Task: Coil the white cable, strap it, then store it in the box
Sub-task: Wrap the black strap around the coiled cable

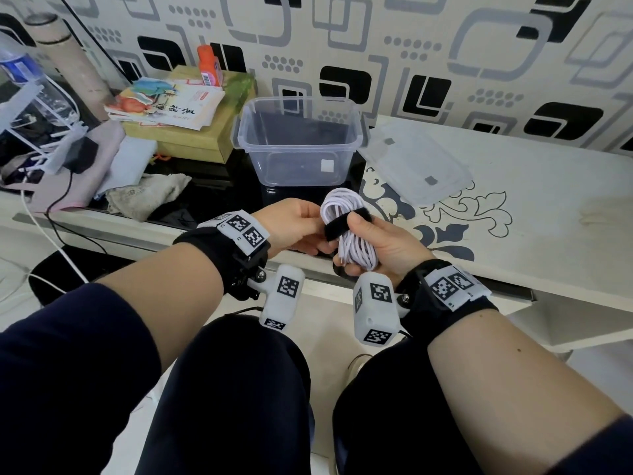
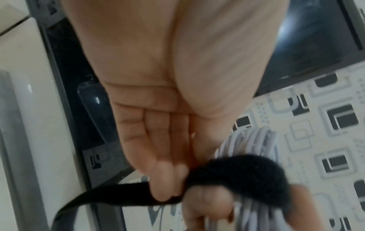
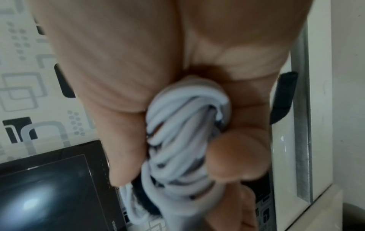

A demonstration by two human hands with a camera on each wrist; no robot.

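Note:
The white cable (image 1: 346, 217) is wound into a long bundle, held over the table's front edge in the head view. My right hand (image 1: 375, 245) grips the bundle's lower half, thumb lying across the black strap (image 1: 339, 226) wrapped over its middle. My left hand (image 1: 298, 228) pinches the strap's free end on the left side. In the left wrist view my fingertips (image 2: 168, 187) press on the black strap (image 2: 237, 170) with the cable (image 2: 254, 140) behind. The right wrist view shows the cable (image 3: 177, 132) clamped between palm and fingers. The clear plastic box (image 1: 298, 142) stands open just beyond.
The box's clear lid (image 1: 414, 162) lies flat on the white table to the right. At left are a stack of books (image 1: 168, 104), a green carton (image 1: 191, 135), a crumpled cloth (image 1: 147, 193) and an orange bottle (image 1: 209, 65). Black and white wires trail off the left edge.

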